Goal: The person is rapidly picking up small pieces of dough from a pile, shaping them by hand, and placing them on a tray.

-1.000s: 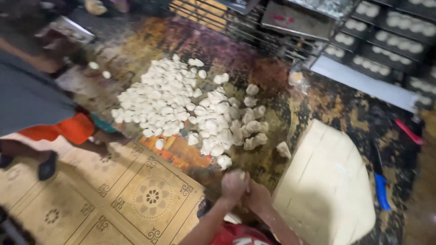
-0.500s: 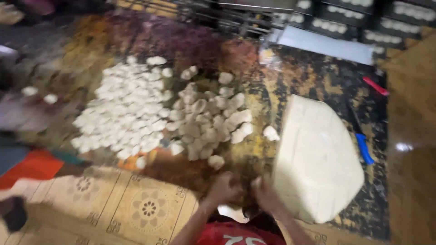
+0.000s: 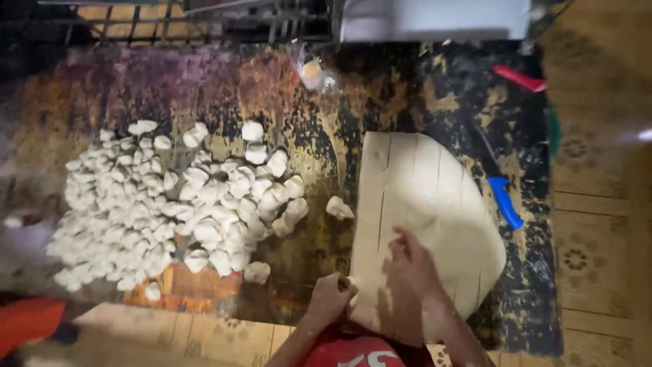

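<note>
A large pale dough slab [image 3: 435, 197] lies on the dark worn work surface [image 3: 326, 136], scored into long strips. My right hand [image 3: 411, 268] rests on its near part with the fingers spread. Curled into a fist, my left hand [image 3: 331, 299] is at the near end of the leftmost strip [image 3: 367, 224] and appears to pinch it. A heap of several small cut dough pieces [image 3: 170, 211] spreads out to the left of the slab. One loose piece [image 3: 338, 207] sits between heap and slab.
A blue-handled knife [image 3: 504, 200] lies along the slab's right side, and a red tool [image 3: 519, 78] lies at the far right. A crumpled plastic bag [image 3: 314, 71] and a white tray [image 3: 435, 19] are at the back. Orange cloth [image 3: 27, 323] shows at the lower left.
My hands were together just in front of me, beside the heap. Now they are apart on the slab, the right one flat on it. The view has shifted toward the slab.
</note>
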